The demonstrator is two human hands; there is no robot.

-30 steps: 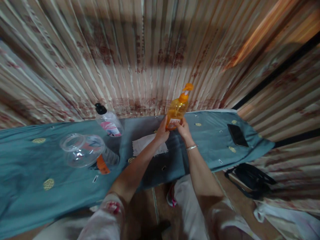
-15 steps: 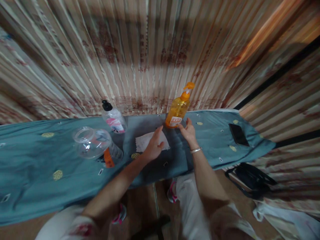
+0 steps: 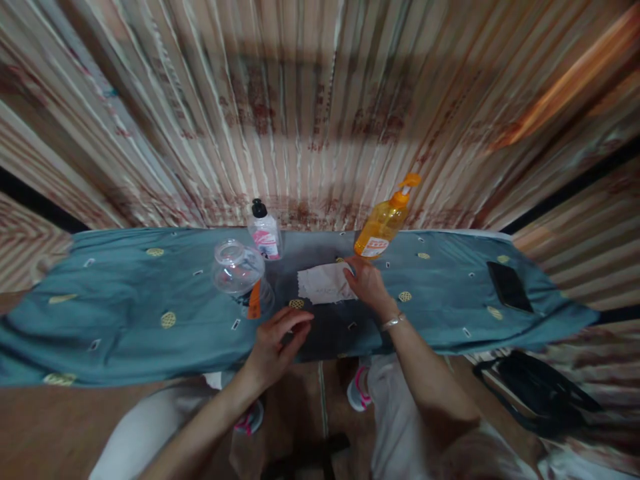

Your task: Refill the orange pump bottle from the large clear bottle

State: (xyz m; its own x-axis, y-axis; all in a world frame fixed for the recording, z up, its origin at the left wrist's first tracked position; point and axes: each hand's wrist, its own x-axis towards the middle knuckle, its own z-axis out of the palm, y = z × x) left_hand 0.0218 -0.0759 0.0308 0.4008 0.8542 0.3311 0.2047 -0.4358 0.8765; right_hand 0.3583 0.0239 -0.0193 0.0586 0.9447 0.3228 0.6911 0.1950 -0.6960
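Note:
A small white cloth (image 3: 325,283) with ragged edges lies flat on the table. My right hand (image 3: 369,285) is at its right edge, thumb and fingertips slightly apart and touching or just over the corner. Behind that hand stands a pump bottle of orange liquid (image 3: 383,230), which it does not hold. My left hand (image 3: 277,340) hovers near the table's front edge, fingers curved and thumb apart, with nothing in it. To the left are a clear bottle with a black pump (image 3: 266,237) and a clear round plastic jar (image 3: 239,270), with an orange-labelled part beside it.
A teal patterned cloth (image 3: 125,280) covers the narrow table. At the right lies a black phone (image 3: 510,287). Pleated curtains (image 3: 300,120) hang close behind the table, and a black bag (image 3: 540,393) is below on the right.
My right hand has left the orange bottle's side for the white cloth's right edge. My left hand has drawn back from over the cloth toward the front edge. The view has shifted left.

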